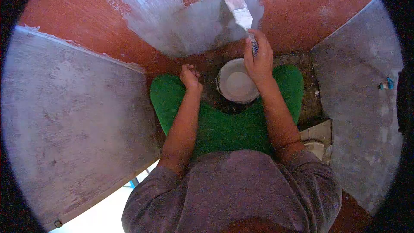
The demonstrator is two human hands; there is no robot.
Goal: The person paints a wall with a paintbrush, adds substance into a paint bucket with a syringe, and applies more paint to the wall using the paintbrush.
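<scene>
A wide paintbrush [242, 16] with whitish bristles is held by its patterned handle in my right hand [260, 60]. Its bristles are against or close to a red wall [302, 13] partly covered with pale grey paint [185, 28]. Below the brush, a round bucket [222, 90] holds pale grey liquid [238, 85], its right edge partly hidden by my right hand. My left hand [190, 77] is closed over my green-clothed left knee, and its curled fingers hide whatever may be inside.
Grey walls stand at the left [77, 112] and right [358, 99]. A small blue-and-metal fitting [387, 83] is on the right wall. Cardboard [318, 134] lies at the lower right, beside my right arm. Bright light enters at the lower left.
</scene>
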